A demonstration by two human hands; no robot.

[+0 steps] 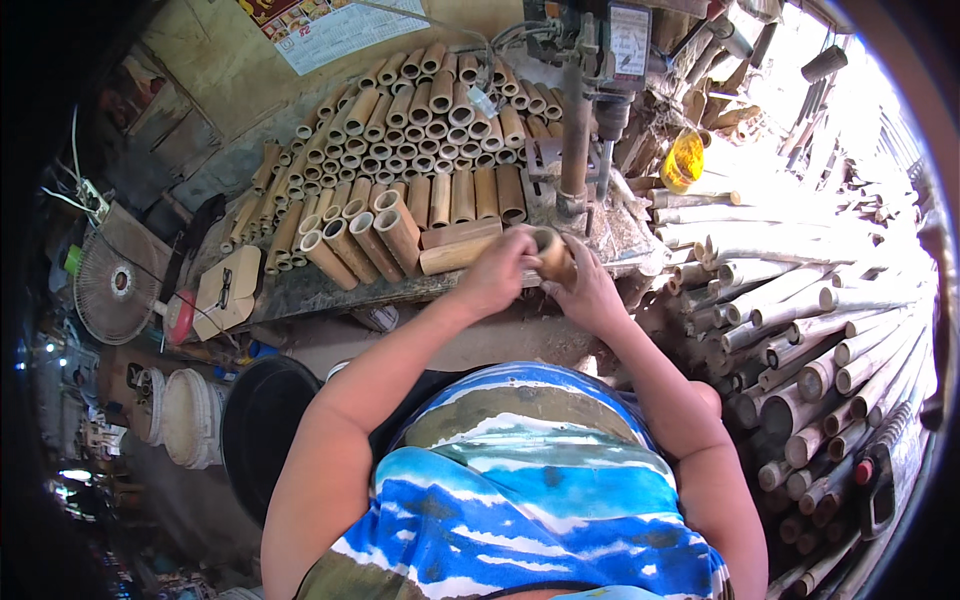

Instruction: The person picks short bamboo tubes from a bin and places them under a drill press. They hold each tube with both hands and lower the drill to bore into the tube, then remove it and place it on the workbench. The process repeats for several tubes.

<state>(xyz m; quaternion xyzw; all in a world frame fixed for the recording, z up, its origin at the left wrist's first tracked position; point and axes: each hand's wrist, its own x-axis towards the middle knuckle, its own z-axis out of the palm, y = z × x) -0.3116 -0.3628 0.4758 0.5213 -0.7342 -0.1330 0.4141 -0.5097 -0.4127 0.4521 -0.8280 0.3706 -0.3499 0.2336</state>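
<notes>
A short bamboo tube is held up between my two hands at the bench's front edge, its open end tipped upward. My left hand is closed, fingers pinching the tube's left rim. Around its right side curls my right hand, with the thumb near the lower end. Just left of the hands a split bamboo piece lies on the bench. Several cut bamboo tubes stand upright beside it. A drill press rises behind the hands.
A large stack of bamboo tubes fills the back of the bench. Long bamboo poles and a chainsaw are at my right. To the left are a fan, a black tub and buckets. A yellow container sits beyond the drill.
</notes>
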